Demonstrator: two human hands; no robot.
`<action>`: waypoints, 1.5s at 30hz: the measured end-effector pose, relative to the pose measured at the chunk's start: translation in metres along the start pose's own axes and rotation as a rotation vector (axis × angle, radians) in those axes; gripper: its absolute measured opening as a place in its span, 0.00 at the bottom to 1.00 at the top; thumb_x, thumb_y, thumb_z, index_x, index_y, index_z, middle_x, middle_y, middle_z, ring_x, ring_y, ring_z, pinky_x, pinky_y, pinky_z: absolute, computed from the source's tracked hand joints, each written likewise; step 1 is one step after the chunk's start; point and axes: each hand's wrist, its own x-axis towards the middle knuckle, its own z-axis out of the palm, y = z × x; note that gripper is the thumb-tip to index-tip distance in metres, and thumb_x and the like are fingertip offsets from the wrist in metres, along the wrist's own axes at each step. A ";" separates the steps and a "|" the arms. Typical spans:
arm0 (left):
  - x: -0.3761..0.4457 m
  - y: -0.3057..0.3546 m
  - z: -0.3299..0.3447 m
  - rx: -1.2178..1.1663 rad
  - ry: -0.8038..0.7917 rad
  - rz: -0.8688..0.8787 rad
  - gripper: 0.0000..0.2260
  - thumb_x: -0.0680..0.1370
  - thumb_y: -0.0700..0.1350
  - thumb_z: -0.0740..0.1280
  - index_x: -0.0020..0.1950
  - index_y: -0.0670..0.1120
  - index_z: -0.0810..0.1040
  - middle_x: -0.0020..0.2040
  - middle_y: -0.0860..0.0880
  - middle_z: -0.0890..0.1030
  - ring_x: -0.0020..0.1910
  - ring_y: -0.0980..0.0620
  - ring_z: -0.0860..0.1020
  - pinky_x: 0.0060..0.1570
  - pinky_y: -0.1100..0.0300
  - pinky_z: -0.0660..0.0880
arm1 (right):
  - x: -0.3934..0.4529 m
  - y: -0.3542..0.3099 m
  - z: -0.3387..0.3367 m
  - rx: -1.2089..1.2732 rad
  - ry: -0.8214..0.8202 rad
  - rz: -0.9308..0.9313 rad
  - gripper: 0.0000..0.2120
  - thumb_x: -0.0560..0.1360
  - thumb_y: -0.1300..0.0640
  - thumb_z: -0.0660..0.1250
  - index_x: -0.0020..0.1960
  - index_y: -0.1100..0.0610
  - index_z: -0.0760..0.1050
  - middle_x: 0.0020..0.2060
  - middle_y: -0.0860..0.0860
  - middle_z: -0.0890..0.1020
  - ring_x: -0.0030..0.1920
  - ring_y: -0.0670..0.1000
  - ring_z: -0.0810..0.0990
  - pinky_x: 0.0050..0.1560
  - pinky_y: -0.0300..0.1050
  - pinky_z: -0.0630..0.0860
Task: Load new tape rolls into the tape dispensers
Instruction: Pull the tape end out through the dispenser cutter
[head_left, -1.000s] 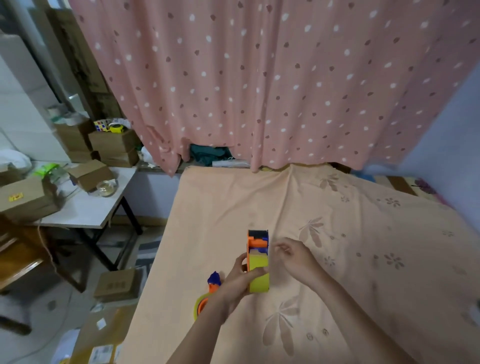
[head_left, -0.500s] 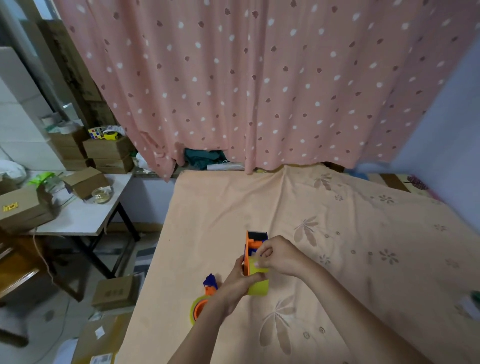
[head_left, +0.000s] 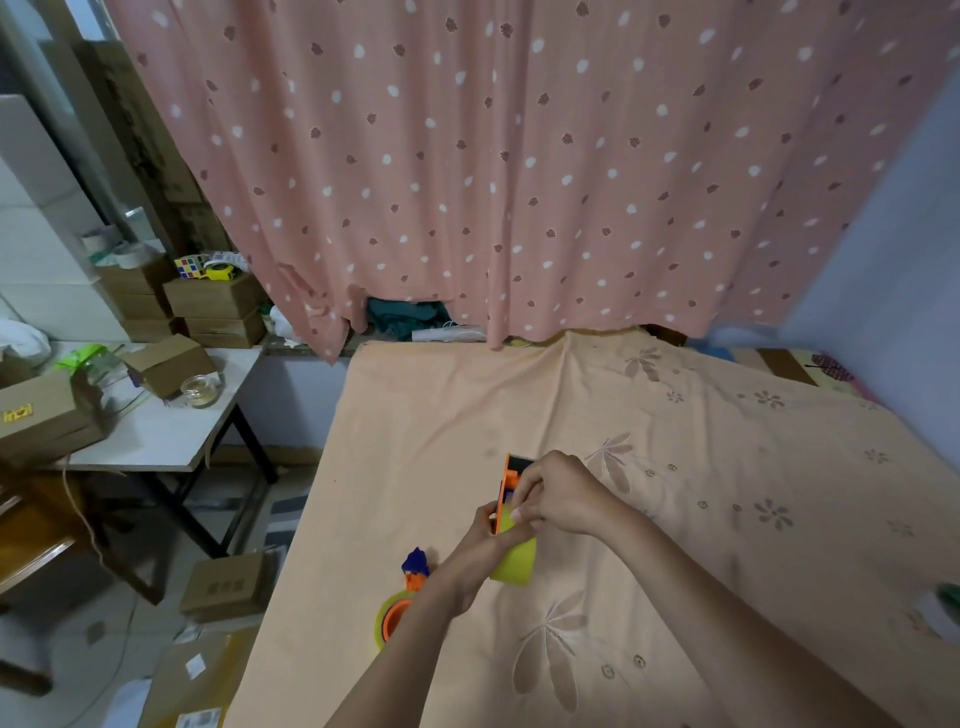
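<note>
An orange tape dispenser (head_left: 511, 470) with a yellow tape roll (head_left: 514, 561) in it stands upright over the peach cloth. My left hand (head_left: 480, 543) grips its near side from the left. My right hand (head_left: 558, 493) lies over its top, fingers pinched at the tape by the roll; the dispenser's middle is hidden under those fingers. A second dispenser (head_left: 400, 605), orange and blue with a yellowish roll, lies flat on the cloth just left of my left forearm.
The peach flowered cloth (head_left: 675, 493) covers a broad surface ending at a left edge (head_left: 291, 545). A pink dotted curtain (head_left: 519, 156) hangs behind. A white side table (head_left: 156, 431) with cardboard boxes stands at left; more boxes lie on the floor.
My right hand came from beside the dispenser onto its top and pinched the tape. The dispenser stays in my left hand. The camera shifted slightly.
</note>
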 end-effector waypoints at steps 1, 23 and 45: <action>0.002 0.000 0.001 -0.003 -0.005 0.001 0.39 0.69 0.60 0.75 0.75 0.51 0.63 0.66 0.51 0.79 0.65 0.52 0.78 0.64 0.55 0.74 | 0.001 0.000 -0.002 -0.005 0.008 0.000 0.08 0.66 0.64 0.78 0.34 0.54 0.84 0.32 0.56 0.86 0.31 0.46 0.83 0.35 0.36 0.79; 0.019 -0.001 -0.014 -0.043 -0.063 0.097 0.42 0.64 0.53 0.80 0.74 0.58 0.64 0.67 0.48 0.77 0.65 0.46 0.78 0.70 0.44 0.74 | 0.029 -0.014 -0.049 -0.047 0.146 0.047 0.03 0.67 0.62 0.80 0.38 0.57 0.86 0.28 0.45 0.82 0.31 0.40 0.79 0.31 0.30 0.71; 0.030 0.032 0.001 -0.126 -0.092 0.063 0.23 0.75 0.54 0.72 0.68 0.53 0.71 0.57 0.48 0.83 0.51 0.49 0.83 0.48 0.54 0.80 | 0.028 -0.039 -0.076 -0.184 0.156 0.046 0.02 0.70 0.60 0.78 0.41 0.59 0.86 0.38 0.53 0.87 0.42 0.49 0.85 0.43 0.42 0.80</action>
